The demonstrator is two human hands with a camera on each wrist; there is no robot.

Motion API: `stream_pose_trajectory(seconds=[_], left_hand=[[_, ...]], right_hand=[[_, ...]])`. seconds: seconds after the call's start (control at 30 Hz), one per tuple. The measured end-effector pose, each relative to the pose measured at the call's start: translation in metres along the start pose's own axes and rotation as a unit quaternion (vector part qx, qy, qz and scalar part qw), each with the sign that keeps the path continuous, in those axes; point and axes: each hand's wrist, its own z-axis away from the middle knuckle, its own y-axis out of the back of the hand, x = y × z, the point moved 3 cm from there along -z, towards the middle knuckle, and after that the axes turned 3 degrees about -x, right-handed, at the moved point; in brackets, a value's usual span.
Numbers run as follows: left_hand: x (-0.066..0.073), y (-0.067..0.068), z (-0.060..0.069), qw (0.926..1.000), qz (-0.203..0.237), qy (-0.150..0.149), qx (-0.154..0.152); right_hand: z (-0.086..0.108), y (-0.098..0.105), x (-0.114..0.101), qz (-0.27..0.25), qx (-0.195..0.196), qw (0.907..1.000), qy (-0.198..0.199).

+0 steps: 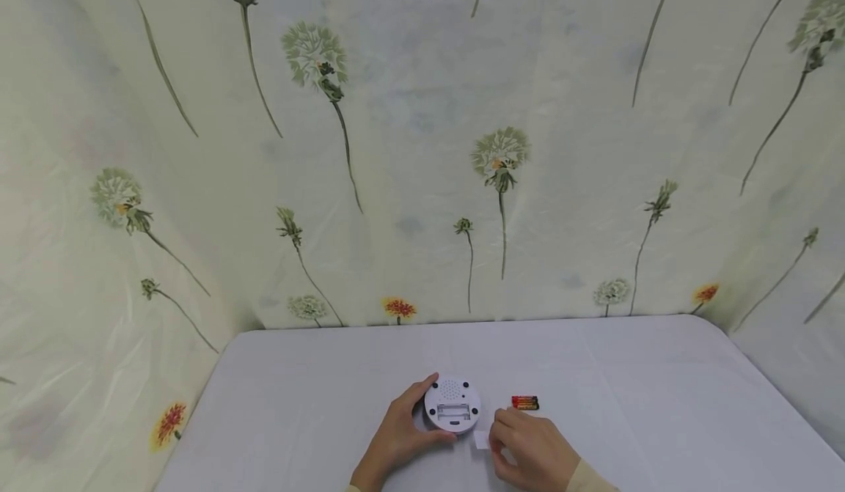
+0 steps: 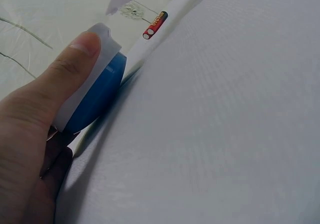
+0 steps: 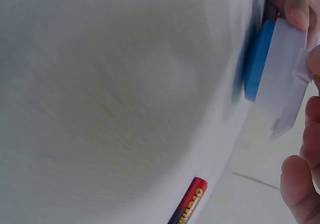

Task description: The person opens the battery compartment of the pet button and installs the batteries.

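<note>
A round white device (image 1: 452,388) lies face down on the table, its underside showing small dark feet, a patch of speaker holes and an uncovered battery compartment. Its lower body is blue (image 2: 102,94) in both wrist views. My left hand (image 1: 401,427) grips it by the rim from the left, thumb at the near edge and fingers at the far side. Just right of it, my right hand (image 1: 533,444) pinches a small white battery cover (image 3: 291,106). Beyond the right hand, red-and-black batteries (image 1: 525,402) lie side by side.
A white cloth covers the table (image 1: 317,389). Behind and at both sides hangs a curtain (image 1: 409,111) printed with dandelions, meeting the table's back edge.
</note>
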Motion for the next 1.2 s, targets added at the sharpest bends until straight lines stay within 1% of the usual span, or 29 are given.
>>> stream_pose_trajectory(seconds=[0.07,0.17,0.3,0.4,0.57,0.77,0.9,1.13,1.2], left_hand=[[0.000,-0.001,0.000,1.0000,-0.002,0.003,-0.001],[0.000,-0.001,0.000,1.0000,-0.002,0.008,-0.002],[-0.001,-0.002,0.001,0.9999,-0.003,0.016,-0.004],[-0.002,-0.002,0.001,0.9998,-0.002,0.017,-0.004],[-0.002,-0.002,0.001,0.9999,-0.002,0.011,-0.002],[-0.002,-0.002,0.001,0.9999,-0.004,0.012,-0.004],[-0.003,-0.003,0.001,1.0000,-0.002,0.007,-0.002],[-0.005,-0.004,0.000,0.9999,-0.014,0.008,-0.002],[-0.005,-0.004,0.000,0.9999,-0.011,0.009,-0.002]], right_hand=[[0.003,-0.001,0.000,-0.006,-0.005,1.0000,-0.004],[0.006,-0.003,-0.001,-0.023,-0.044,0.9985,-0.025],[0.008,-0.007,-0.003,-0.038,-0.095,0.9936,-0.049],[0.010,-0.009,-0.003,-0.039,-0.115,0.9910,-0.056],[0.012,-0.012,-0.002,-0.048,-0.148,0.9853,-0.069],[0.016,-0.013,0.000,-0.057,-0.178,0.9785,-0.088],[0.017,-0.014,0.000,-0.063,-0.200,0.9732,-0.094],[0.018,-0.013,-0.001,-0.078,-0.209,0.9703,-0.093],[0.018,-0.013,-0.002,-0.079,-0.210,0.9704,-0.090]])
